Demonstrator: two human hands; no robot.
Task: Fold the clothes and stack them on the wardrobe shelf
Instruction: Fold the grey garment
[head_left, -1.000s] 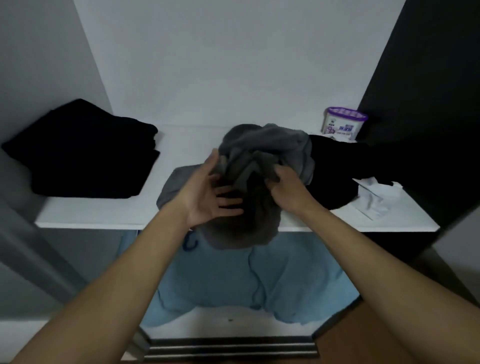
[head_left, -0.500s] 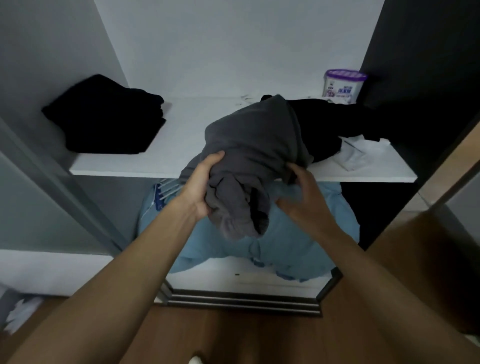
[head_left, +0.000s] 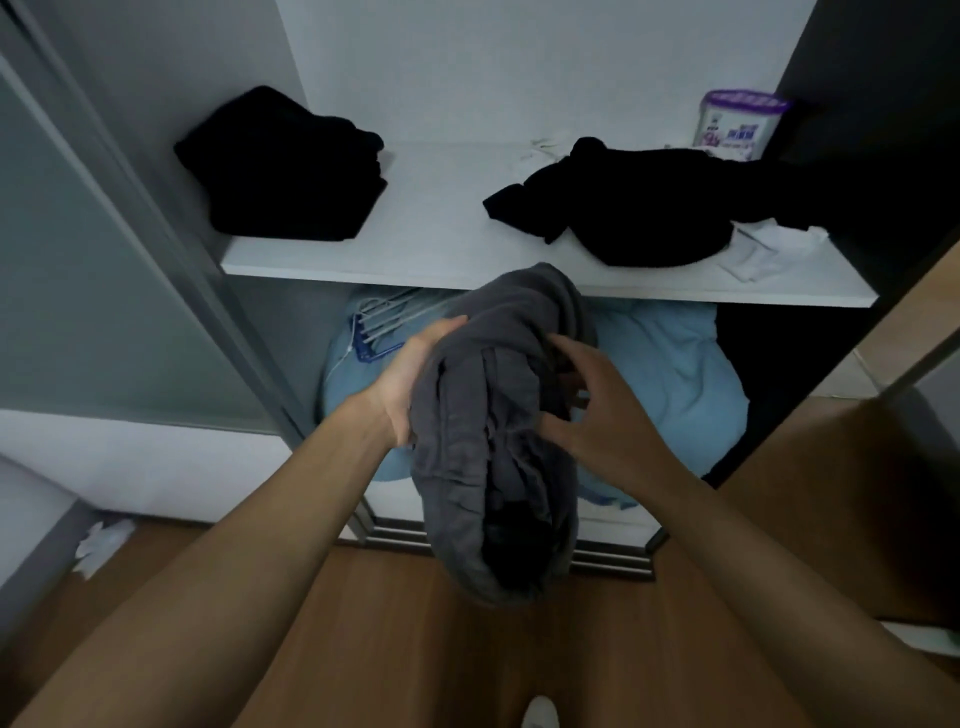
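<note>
A bunched grey garment hangs in the air in front of the white wardrobe shelf, below its front edge. My left hand grips its left side, fingers hidden under the cloth. My right hand holds its right side with fingers curled into the folds. On the shelf lie a folded black stack at the left and a loose black garment at the right.
A white cloth lies at the shelf's right end, and a purple-lidded tub stands behind it. A light blue bundle and hangers fill the space below. A sliding door frame stands left, above wooden floor.
The grey garment has come off the shelf and down toward me, held in both hands. The view has backed away, so the shelf and black garment now show fully.
</note>
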